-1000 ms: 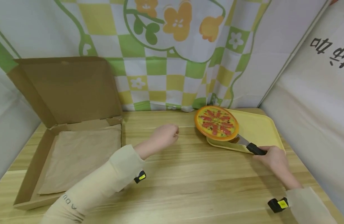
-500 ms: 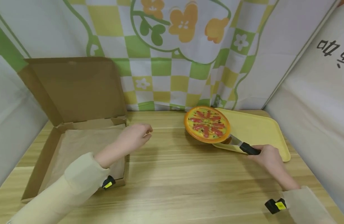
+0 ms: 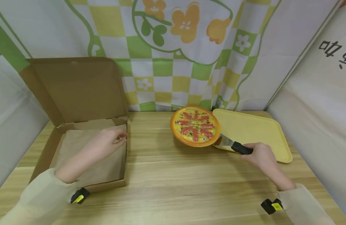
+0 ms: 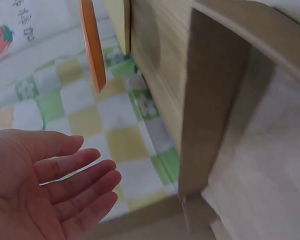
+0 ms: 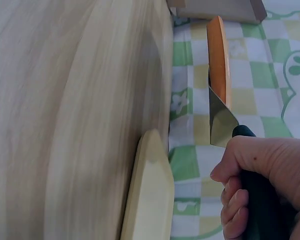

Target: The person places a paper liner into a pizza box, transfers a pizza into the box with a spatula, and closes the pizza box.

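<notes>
My right hand (image 3: 261,157) grips the black handle of a pizza server (image 5: 222,122), whose metal blade lies under a whole pizza (image 3: 195,126). The pizza has an orange rim and red toppings, and it is held above the table, left of the yellow tray (image 3: 254,134). In the right wrist view its edge (image 5: 218,62) shows on the blade, clear of the table. Over the opened cardboard pizza box (image 3: 125,156) hangs my left hand (image 3: 101,143), holding nothing. Its fingers (image 4: 85,175) are loosely bent in the left wrist view.
Brown paper (image 3: 105,168) lines the box on the left, and the raised lid (image 3: 77,89) stands against the back. Wooden tabletop (image 3: 167,181) lies between box and tray. A checked curtain (image 3: 161,68) hangs behind the table.
My right hand has carried the pizza on the server leftward off the tray. My left hand has moved left, from the middle of the table to over the box.
</notes>
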The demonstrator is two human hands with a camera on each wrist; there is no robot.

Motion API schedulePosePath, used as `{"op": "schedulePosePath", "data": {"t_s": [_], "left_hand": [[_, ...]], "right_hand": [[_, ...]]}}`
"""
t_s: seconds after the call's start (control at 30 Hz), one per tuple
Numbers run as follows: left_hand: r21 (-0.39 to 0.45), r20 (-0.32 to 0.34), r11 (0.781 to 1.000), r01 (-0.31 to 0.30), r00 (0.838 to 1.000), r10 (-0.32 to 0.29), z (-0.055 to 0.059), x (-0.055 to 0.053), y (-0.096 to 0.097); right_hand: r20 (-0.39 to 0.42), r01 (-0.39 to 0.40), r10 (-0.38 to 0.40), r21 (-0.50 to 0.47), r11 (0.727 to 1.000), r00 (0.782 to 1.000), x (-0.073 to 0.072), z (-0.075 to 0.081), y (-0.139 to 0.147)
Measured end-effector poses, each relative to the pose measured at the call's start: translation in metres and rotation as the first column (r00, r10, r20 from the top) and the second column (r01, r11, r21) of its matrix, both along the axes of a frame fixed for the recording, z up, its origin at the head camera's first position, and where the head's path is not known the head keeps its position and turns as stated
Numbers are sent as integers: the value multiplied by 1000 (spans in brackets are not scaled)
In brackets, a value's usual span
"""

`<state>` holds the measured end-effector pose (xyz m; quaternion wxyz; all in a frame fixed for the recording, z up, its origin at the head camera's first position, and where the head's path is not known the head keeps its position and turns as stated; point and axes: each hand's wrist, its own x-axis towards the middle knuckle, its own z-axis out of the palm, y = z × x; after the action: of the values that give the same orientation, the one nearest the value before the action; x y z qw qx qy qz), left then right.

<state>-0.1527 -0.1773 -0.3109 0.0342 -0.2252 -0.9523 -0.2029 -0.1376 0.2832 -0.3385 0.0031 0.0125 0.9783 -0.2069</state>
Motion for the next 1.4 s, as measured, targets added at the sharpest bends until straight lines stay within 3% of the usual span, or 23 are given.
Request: {"op": "schedulePosePath", "data": {"t_s": [0.13, 0.3, 0.43, 0.53, 0.7, 0.93, 1.13, 1.4], "left_hand": [[16, -8, 999, -32, 999, 32, 2, 9, -21], [8, 0, 993, -114, 993, 114, 10, 22, -48], [7, -34, 985, -171, 985, 171, 14, 30, -72], [31, -58, 979, -201, 977, 203, 13, 34, -87], [71, -35, 962, -264, 963, 267, 8, 41, -108], [124, 3, 933, -338, 940, 340, -9, 52, -142], [175, -39, 917, -358, 928, 369, -29, 61, -170], [312, 11, 851, -422, 898, 440, -60, 66, -200]], "right_hand": [[-10, -15, 15, -13, 1000, 1000, 0, 3, -9], [-38, -40, 39, -21, 999, 998, 0, 6, -19], [-43, -53, 51, -34, 998, 998, -1, 8, -26], [-44, -62, 61, -42, 997, 997, -1, 9, -32], [-56, -93, 89, -55, 994, 994, -2, 11, -42], [-47, -125, 121, -78, 989, 992, -4, 13, -58], [-55, -166, 162, -89, 982, 985, -7, 17, -75], [-72, -230, 225, -70, 971, 972, -11, 21, -100]]}}
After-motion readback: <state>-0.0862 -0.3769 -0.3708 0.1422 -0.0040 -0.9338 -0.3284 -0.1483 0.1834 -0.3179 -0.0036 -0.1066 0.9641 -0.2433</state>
